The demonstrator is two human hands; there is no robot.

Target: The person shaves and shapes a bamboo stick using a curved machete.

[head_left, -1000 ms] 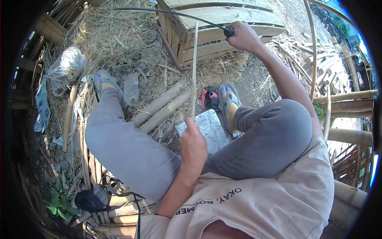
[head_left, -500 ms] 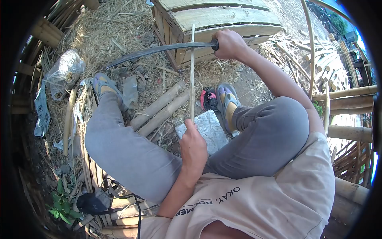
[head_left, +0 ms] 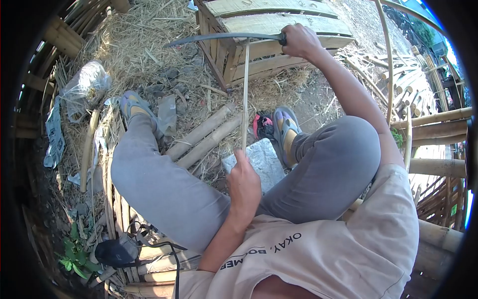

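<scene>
My left hand (head_left: 244, 184) is closed around the lower end of a thin pale bamboo strip (head_left: 246, 94), which points up and away from me. At the upper right, my right hand (head_left: 300, 41) grips the black handle of a long, curved dark blade (head_left: 219, 36). The blade extends leftward across the far end of the strip, in front of a slatted wooden crate (head_left: 279, 24). Whether blade and strip touch, I cannot tell. Below my left hand's fingertips and to the right lies a pale stone block (head_left: 261, 162) on the ground, between my legs.
Two bamboo pieces (head_left: 206, 132) lie left of the block. A pink and black item (head_left: 263, 126) is beside my right foot. A plastic bag (head_left: 85, 84) rests at the left, a black pouch (head_left: 117, 251) at the lower left. Cut bamboo (head_left: 411, 84) is piled at the right.
The blade first swung down toward me across the strip, then rose back to the strip's far end with my right hand. My left hand kept its hold, almost still.
</scene>
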